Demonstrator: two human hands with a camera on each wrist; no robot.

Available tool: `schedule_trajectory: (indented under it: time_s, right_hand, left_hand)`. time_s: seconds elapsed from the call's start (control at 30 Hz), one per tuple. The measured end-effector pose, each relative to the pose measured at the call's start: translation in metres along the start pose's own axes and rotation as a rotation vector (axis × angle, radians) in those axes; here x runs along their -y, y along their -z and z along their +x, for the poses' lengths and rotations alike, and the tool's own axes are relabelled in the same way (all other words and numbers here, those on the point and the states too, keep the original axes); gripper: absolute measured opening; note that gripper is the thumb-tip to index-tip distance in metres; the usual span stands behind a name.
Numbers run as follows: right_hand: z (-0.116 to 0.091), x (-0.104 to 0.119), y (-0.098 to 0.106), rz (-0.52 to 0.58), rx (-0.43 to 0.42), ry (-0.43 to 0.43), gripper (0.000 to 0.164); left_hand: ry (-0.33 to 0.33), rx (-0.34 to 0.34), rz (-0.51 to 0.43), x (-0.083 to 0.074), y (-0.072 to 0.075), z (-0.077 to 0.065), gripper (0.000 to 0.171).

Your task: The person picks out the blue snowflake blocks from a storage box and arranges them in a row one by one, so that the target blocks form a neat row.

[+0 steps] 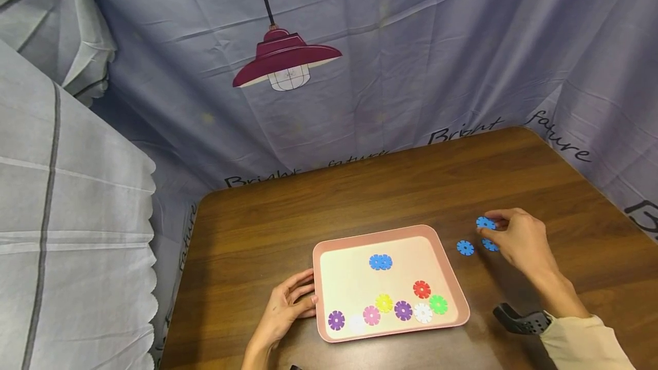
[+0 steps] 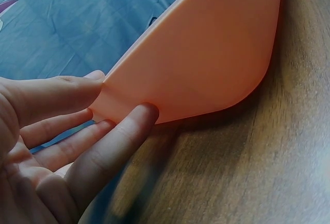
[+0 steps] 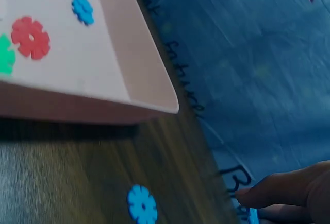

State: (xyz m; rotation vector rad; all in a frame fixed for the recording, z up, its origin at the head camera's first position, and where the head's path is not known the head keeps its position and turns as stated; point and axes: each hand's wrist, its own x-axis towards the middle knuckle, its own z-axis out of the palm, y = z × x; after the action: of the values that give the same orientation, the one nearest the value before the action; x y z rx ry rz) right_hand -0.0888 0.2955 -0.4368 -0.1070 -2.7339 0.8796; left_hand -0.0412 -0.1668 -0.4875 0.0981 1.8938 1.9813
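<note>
Tray point(image 1: 354, 281) is resting on the worktop point(image 1: 247, 233), multicoloured discs point(image 1: 403, 310) lying along its near side. Left hand point(image 1: 285, 304), fingers loosely extended, is touching its left wall. Overlapping blue discs point(image 1: 380, 262) are lying in its far half. Right of it, beside loose discs point(image 1: 465, 248), the right hand point(image 1: 521, 238) is pinching a held blue disc point(image 1: 485, 222).

Here's a notched blue disc point(image 1: 485, 222), pinched in the right hand point(image 1: 524, 241)! Two more blues point(image 1: 465, 248) lie on the tabletop point(image 1: 247, 227), right of the pink tray point(image 1: 349, 278), one partly hidden by fingers. Inside, a blue pair point(image 1: 380, 262) overlaps; pink point(image 1: 372, 316), yellow point(image 1: 384, 303), white point(image 1: 423, 313), green point(image 1: 438, 304), red point(image 1: 422, 289) and two purple discs point(image 1: 403, 310) spread along the near side.
</note>
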Motion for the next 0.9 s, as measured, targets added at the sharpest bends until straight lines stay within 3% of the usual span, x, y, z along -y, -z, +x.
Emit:
schedule_trajectory:
  time_s: [0.4, 0.9]
  right_hand:
    - [-0.005, -0.036, 0.013, -0.042, -0.028, -0.045, 0.033]
    - [-0.013, -0.060, 0.007, -0.051, 0.005, -0.109, 0.034]
  left_hand:
    - [-0.011, -0.006, 0.002, 0.001, 0.000, -0.001, 0.060]
    - [-0.010, 0.001, -0.001, 0.001, 0.000, -0.001, 0.060]
